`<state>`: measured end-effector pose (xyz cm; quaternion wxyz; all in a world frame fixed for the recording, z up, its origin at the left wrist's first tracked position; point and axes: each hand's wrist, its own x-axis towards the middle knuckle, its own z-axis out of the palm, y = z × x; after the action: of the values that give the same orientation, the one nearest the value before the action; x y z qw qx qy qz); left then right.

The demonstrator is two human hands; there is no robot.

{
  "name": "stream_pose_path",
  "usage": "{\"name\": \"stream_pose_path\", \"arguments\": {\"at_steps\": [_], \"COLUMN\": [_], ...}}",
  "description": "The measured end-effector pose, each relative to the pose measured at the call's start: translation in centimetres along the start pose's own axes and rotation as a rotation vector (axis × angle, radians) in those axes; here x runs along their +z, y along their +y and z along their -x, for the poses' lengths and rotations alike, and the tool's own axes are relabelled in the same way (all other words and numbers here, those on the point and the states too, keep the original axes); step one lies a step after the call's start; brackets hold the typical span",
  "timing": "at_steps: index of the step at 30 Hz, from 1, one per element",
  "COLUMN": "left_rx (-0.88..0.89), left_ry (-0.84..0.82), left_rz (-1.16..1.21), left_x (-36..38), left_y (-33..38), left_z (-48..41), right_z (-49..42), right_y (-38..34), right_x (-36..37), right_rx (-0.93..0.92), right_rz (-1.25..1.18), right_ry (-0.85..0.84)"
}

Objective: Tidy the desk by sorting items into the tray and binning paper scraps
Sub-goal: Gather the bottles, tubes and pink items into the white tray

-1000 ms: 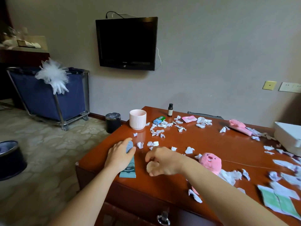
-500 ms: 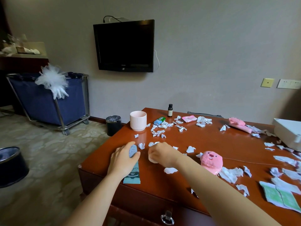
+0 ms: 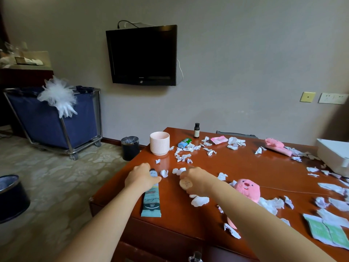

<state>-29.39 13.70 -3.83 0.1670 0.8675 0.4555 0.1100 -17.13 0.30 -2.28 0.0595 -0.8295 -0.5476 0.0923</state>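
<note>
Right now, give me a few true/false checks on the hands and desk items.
1. The left hand grips the teal tube at its cap end. True.
2. The right hand is empty. False: the right hand pinches a round tan disc.
3. The pink cup lies on its side. False: the pink cup stands upright on the desk.
4. Paper scraps lie scattered across the desk. True.
5. The small black bin stands on the desk. False: the small black bin stands on the floor beside it.
</note>
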Motion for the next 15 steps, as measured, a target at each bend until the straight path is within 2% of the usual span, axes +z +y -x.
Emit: {"name": "stream_pose_path", "arguments": {"at_steps": [4, 8, 15], "left_rx": [-0.074, -0.064, 0.144], "left_ry": [-0.003, -0.007, -0.043], "left_rz": [-0.048, -0.044, 0.205], "left_x": [-0.2, -0.5, -2.6], "left_y": [1.1, 2.3, 6.2], "left_z": [-0.6, -0.6, -0.8], "right_z": [0.5, 1.2, 3.8], "right_y": [0.0, 0.4, 3.2], "right_x": [-0.3, -1.4, -5.8], "right_rx": [-0.016, 0.001, 0.001], "right_rz": [0.051, 0.023, -0.056], "right_ry": [0.014, 0.08, 0.196]}}
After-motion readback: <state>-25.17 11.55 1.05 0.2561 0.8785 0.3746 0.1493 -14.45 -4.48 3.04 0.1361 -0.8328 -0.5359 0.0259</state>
